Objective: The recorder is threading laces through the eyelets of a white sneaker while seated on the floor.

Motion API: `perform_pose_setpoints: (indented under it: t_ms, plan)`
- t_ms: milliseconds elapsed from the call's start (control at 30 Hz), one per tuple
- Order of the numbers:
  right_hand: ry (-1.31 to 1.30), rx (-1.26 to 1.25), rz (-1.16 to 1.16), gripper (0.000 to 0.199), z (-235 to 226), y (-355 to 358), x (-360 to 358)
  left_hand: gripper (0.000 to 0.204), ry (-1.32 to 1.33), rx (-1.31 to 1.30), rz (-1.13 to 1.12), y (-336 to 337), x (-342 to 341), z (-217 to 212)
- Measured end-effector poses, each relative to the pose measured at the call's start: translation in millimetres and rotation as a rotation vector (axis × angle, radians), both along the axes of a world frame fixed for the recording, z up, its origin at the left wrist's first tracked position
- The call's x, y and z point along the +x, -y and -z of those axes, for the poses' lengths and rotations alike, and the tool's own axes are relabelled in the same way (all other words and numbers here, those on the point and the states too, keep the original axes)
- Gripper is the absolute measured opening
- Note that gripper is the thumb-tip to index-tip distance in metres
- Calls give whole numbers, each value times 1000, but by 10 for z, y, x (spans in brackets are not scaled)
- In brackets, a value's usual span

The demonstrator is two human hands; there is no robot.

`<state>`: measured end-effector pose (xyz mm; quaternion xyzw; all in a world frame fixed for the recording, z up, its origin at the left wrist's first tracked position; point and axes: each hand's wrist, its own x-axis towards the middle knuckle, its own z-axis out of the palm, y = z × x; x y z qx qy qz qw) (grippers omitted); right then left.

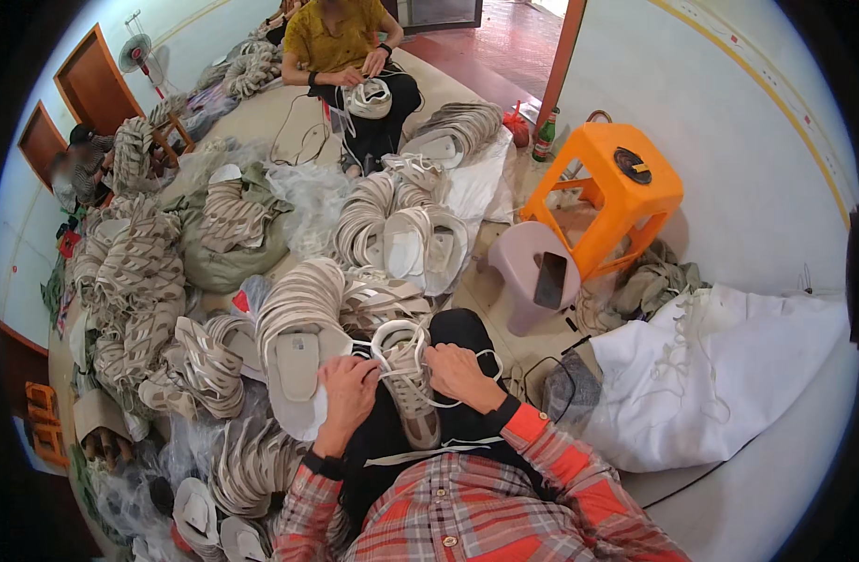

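The fingertips of both hands, left hand (348, 384) and right hand (458, 370), are buried in the white lace (397, 332), so their grip cannot be read. The shoe upper (413, 403) covers the lap beneath. At the frame's top centre, the seated person (340, 42) is cut off above the shoulders. Far left, another person (83, 164) is blurred. Lower left, the piled soles (205, 515) run out of frame.
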<state>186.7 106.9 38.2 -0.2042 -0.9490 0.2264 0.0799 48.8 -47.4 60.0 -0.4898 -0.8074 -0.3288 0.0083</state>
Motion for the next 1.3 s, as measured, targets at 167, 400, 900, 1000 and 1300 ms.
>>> perform_pose_setpoints:
  t_ms: [167,400,900,1000,1300]
  plan:
    - [-13,150,32,21,75,125,-124,12,9,-167,127,-477,104,267]
    - [-98,-237,100,15,10,55,-66,10,-2,-239,382,-588,-13,382]
    - [51,424,-145,23,-59,396,3,22,721,-407,228,-444,-334,-18]
    - [119,452,-236,14,-235,190,73,19,982,-322,193,-389,-299,-72]
    - [-181,-427,-568,14,-890,-206,229,7,1500,329,225,284,-706,-356]
